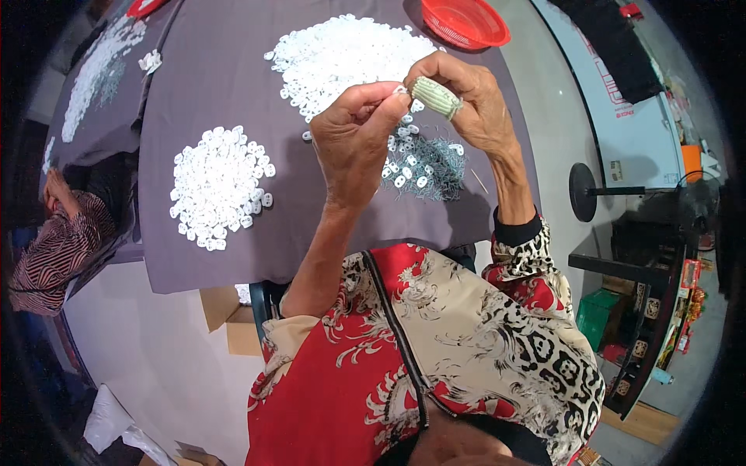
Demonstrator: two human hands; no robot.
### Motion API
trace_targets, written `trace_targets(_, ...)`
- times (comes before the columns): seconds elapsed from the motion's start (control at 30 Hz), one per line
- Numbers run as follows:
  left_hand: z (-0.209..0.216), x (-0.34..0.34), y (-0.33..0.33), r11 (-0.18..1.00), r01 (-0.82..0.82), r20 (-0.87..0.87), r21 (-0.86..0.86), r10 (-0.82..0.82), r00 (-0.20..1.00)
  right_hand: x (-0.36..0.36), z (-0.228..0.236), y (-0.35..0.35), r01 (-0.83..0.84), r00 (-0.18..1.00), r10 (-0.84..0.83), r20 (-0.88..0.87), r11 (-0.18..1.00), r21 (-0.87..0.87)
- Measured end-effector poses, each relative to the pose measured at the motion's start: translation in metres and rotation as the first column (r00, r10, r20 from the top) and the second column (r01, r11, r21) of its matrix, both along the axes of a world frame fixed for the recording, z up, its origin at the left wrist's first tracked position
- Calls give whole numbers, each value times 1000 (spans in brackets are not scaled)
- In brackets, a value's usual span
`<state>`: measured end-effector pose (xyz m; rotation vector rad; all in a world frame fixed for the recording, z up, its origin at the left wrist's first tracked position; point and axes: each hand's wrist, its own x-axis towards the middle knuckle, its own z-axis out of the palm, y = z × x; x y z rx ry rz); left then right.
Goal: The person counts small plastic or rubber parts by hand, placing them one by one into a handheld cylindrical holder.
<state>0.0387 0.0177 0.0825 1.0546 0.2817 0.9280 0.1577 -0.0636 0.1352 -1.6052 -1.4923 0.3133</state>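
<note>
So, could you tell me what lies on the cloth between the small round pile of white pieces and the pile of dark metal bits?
In the head view, only bare grey cloth lies between the round white pile and the dark metal bits; the left hand, raised above the table, overlaps that stretch.

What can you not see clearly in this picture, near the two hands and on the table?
- Head view: the small white piece pinched between left hand and right hand is mostly hidden by fingertips.
- Grey pile: parts too small to identify.
- Red basket: cut off by top edge.
</note>
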Motion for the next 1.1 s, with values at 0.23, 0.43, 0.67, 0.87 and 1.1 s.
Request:
trace_targets(0.23,-4,1,1,1000,-23,6,20,23,1000,0,2,1,13,988,-4,154,998,-54)
trace_targets(0.43,4,1,4,995,74,57,-72,-70,996,3,-1,-1,-30,987,31,-156,1000,8)
trace_targets(0.67,4,2,6,975,153,78,-162,-142,987,3,-4,-2,-19,969,33,-246,998,58)
trace_targets(0.87,5,0,7,963,182,93,-197,-167,982,4,2,-3,-28,984,32,-176,999,23)
trace_targets(1.1,10,-1,6,967,167,91,-194,-151,984,-3,12,-6,41,959,-50,279,998,37)
